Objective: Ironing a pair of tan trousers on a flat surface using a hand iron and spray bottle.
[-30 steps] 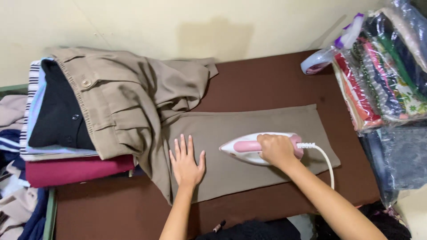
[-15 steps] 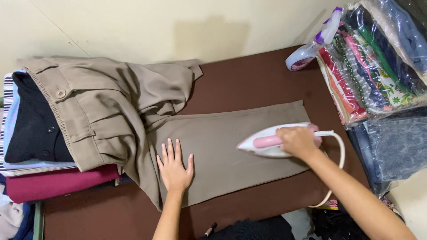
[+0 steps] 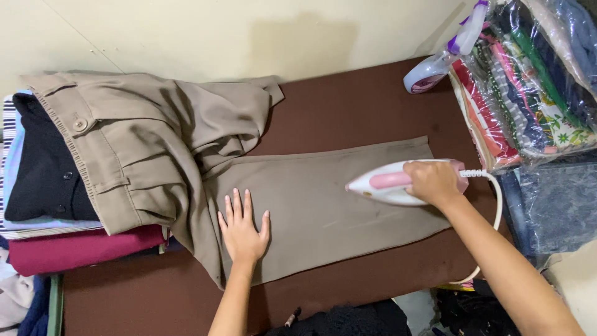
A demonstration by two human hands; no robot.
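A pair of khaki trousers (image 3: 311,205) lies on a brown ironing surface (image 3: 348,106), one leg spread flat, the waist and the other leg bunched up at the left. My left hand (image 3: 242,227) presses flat on the leg near its left end, fingers spread. My right hand (image 3: 432,182) grips the handle of a white and pink iron (image 3: 382,183) that rests on the leg near its right end. The iron's white cord (image 3: 494,205) loops down to the right.
Folded clothes, black, striped and maroon (image 3: 56,249), are stacked at the left under the trousers' waist. Plastic-wrapped folded fabrics (image 3: 535,81) are piled at the right, with a spray bottle (image 3: 441,56) leaning beside them. A pale wall runs along the back.
My right hand has slid the iron to the right along the trouser leg. My left hand has stayed flat on the cloth. The camera has shifted a little.
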